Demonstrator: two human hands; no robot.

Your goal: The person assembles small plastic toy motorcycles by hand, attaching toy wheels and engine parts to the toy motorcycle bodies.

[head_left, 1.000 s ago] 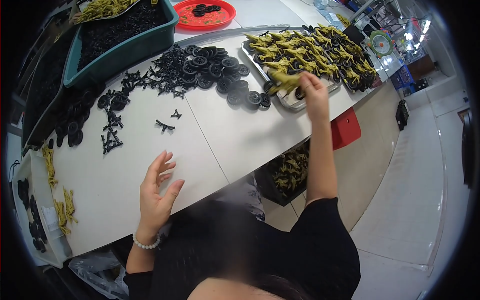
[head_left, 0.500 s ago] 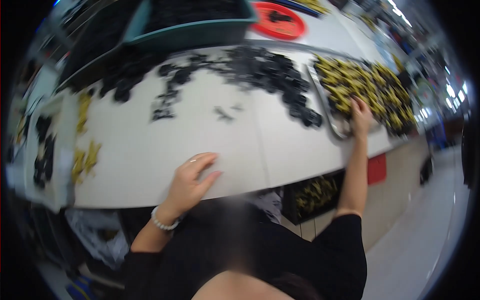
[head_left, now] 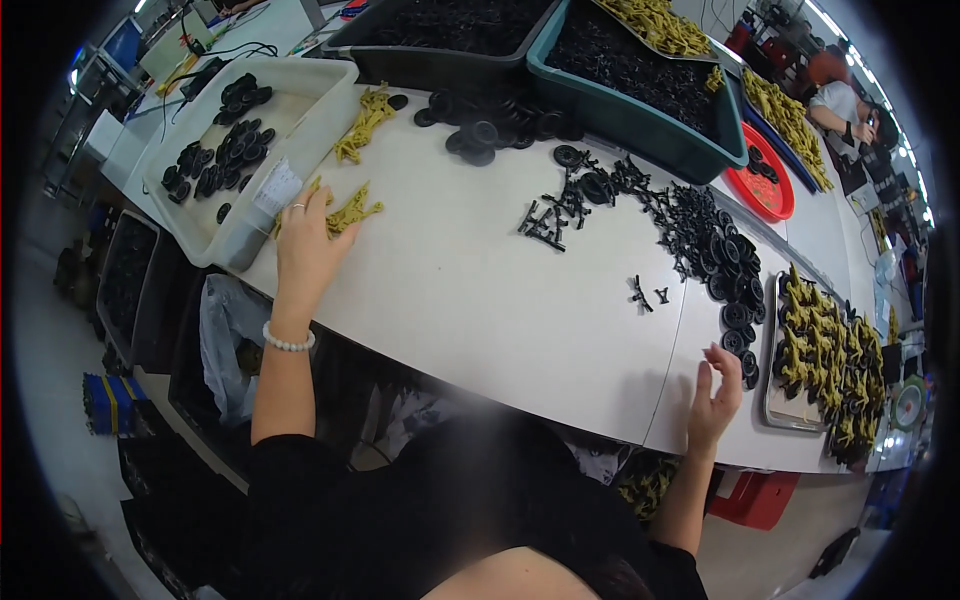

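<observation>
My left hand [head_left: 308,245], with a ring and a pearl bracelet, reaches over a few loose yellow plastic pieces [head_left: 355,210] beside the white bin. Its thumb and forefinger are apart around them; the other fingertips are partly hidden. Further back lies another clump of yellow pieces [head_left: 366,122]. My right hand [head_left: 715,400] hovers over the table's right part with loosely curled fingers, thumb apart, nothing in them. Near it is a row of black discs [head_left: 738,316]. To its right stands a metal tray [head_left: 797,421] of yellow pieces joined to black discs.
The white bin [head_left: 345,75] at the left holds black parts. Small black branched parts [head_left: 543,224] and more black discs [head_left: 480,135] lie across the table [head_left: 450,310]. At the back stand a black bin [head_left: 425,62], a teal bin [head_left: 640,140] and a red dish [head_left: 780,208]. Another person sits far right.
The view has swung left. My right hand has left the tray of yellow pieces and come back over the table. My left hand has moved from the table's front to the loose yellow pieces.
</observation>
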